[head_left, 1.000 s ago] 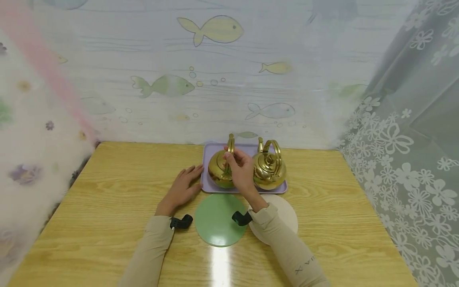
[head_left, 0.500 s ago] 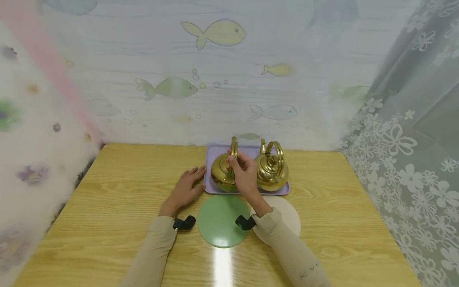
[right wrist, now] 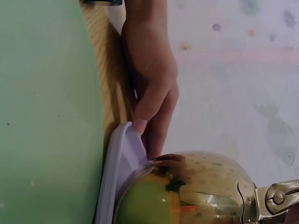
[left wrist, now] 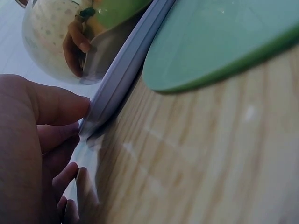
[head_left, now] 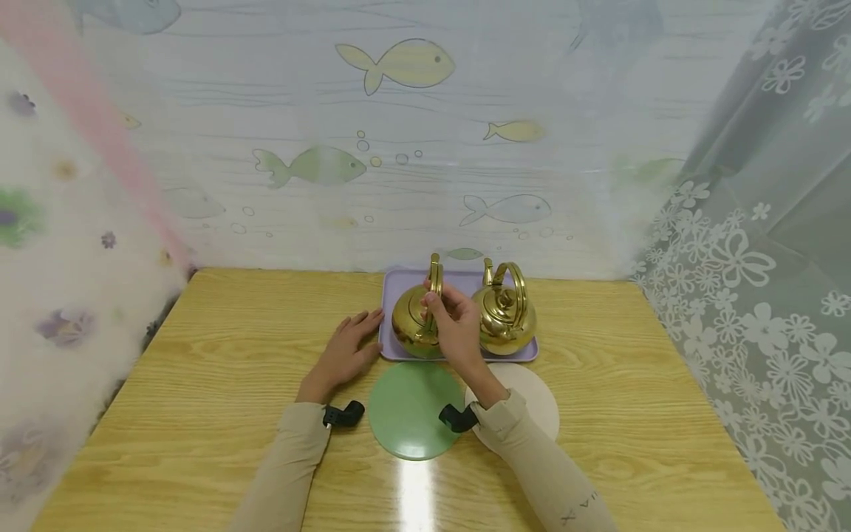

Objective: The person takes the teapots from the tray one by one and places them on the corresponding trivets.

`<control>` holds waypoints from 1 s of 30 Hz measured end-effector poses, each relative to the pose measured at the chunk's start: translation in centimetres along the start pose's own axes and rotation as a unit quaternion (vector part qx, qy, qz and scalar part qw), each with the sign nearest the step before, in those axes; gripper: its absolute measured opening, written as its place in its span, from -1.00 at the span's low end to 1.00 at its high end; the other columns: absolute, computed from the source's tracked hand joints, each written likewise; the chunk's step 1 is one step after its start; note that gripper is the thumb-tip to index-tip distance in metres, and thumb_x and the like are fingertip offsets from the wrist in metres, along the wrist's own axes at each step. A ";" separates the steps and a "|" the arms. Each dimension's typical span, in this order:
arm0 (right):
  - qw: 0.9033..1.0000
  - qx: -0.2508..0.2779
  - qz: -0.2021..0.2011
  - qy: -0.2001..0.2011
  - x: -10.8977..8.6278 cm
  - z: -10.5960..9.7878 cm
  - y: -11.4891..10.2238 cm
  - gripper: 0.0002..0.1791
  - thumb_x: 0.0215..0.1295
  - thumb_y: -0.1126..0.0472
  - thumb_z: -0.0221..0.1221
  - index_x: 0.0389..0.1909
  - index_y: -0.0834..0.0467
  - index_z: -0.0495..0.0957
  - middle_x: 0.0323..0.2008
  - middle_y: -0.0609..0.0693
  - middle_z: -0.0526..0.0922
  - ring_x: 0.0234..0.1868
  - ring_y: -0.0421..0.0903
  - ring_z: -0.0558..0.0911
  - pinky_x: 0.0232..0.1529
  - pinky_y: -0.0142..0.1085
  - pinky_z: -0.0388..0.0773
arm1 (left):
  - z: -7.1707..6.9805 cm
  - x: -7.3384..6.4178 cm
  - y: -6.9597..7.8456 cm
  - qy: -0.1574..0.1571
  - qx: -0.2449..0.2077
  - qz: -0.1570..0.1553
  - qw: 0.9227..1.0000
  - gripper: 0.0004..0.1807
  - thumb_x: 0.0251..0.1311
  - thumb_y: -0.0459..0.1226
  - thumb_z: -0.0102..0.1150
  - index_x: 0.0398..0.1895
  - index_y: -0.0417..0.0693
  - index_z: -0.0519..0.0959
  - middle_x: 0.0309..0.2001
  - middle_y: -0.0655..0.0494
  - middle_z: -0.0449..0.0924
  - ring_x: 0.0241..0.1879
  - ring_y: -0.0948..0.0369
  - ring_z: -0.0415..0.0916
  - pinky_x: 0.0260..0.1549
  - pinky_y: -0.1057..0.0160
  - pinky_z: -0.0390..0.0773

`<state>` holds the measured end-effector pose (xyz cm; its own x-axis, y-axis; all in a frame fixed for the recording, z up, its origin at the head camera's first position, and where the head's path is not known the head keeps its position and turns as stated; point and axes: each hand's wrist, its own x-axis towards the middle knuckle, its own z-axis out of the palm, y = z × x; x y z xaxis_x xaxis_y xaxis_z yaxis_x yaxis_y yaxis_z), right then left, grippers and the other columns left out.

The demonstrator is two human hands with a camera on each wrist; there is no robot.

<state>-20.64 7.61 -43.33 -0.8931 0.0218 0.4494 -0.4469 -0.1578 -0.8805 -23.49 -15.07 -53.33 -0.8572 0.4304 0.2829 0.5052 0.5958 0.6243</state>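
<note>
Two shiny gold kettles stand side by side on a lilac tray (head_left: 392, 279) near the far table edge. Around the upright handle of the left kettle (head_left: 407, 319), the thumb and fingers of my right hand (head_left: 460, 331) pinch. The right kettle (head_left: 500, 329) stands just beside that hand, its arched handle free. My left hand (head_left: 342, 353) lies low at the tray's left side, fingers extended. In the left wrist view, its thumb (left wrist: 63, 106) touches the tray's rim (left wrist: 112, 84). The right wrist view shows the left kettle's polished body (right wrist: 205, 182) on the tray; the right hand is out of that picture.
A flat green disc (head_left: 412, 414) lies in front of the tray, between the forearms. Beside it a cream disc (head_left: 535, 403) is partly covered by the right sleeve. A fish-patterned curtain hangs behind the wooden table (head_left: 219, 332).
The head view has shifted slightly to the right and down in the picture. Both hands, the kettles and the tray keep their places relative to one another.
</note>
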 end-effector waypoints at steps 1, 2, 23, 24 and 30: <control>1.000 0.000 -0.001 0.000 0.0 0.0 0.0 -0.67 0.49 0.39 0.10 0.08 0.61 0.53 -0.27 0.40 0.63 -0.26 -0.04 0.66 -0.28 -0.42 0.66 | 0.0 0.0 0.0 0.000 0.000 0.000 1.000 -0.33 0.35 -0.16 0.08 0.50 -0.22 0.32 0.51 -0.11 0.29 0.52 -0.21 0.12 0.54 -0.21 -0.09; 1.000 0.001 -0.003 0.000 -0.1 0.0 -0.1 -0.67 0.49 0.40 0.09 0.08 0.61 0.53 -0.26 0.44 0.62 -0.26 -0.05 0.66 -0.28 -0.42 0.66 | 0.0 0.0 0.0 0.000 0.001 0.000 1.000 -0.33 0.35 -0.16 0.08 0.50 -0.21 0.32 0.51 -0.10 0.29 0.52 -0.20 0.12 0.55 -0.20 -0.10; 1.000 0.026 -0.007 -0.013 -1.1 -0.1 -0.8 -0.65 0.48 0.41 0.09 0.08 0.66 0.49 -0.33 0.01 0.67 -0.29 -0.06 0.66 -0.30 -0.40 0.67 | -0.1 -0.1 0.4 -0.003 -0.003 -0.005 1.000 -0.34 0.36 -0.17 0.07 0.50 -0.20 0.32 0.51 -0.08 0.29 0.53 -0.19 0.11 0.55 -0.20 -0.11; 1.000 0.026 -0.006 -0.013 -1.2 -0.1 -0.9 -0.65 0.48 0.41 0.09 0.09 0.66 0.49 -0.33 0.04 0.67 -0.29 -0.06 0.66 -0.30 -0.40 0.67 | -0.1 0.0 0.4 -0.003 -0.002 -0.006 1.000 -0.33 0.36 -0.17 0.07 0.50 -0.20 0.32 0.51 -0.08 0.29 0.53 -0.19 0.11 0.55 -0.20 -0.11; 1.000 0.015 -0.005 -0.013 -1.4 -0.2 -1.1 -0.65 0.48 0.41 0.10 0.10 0.64 0.50 -0.33 0.09 0.67 -0.31 -0.14 0.66 -0.30 -0.40 0.67 | -0.2 0.0 0.4 0.000 -0.007 -0.004 1.000 -0.34 0.36 -0.18 0.07 0.50 -0.21 0.32 0.51 -0.10 0.29 0.53 -0.20 0.10 0.55 -0.21 -0.11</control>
<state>-18.88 7.95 -42.98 -0.8870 -0.0017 0.4617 -0.4533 -0.1870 -0.8715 -23.29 -14.95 -52.97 -0.8612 0.4259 0.2774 0.4968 0.5900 0.6364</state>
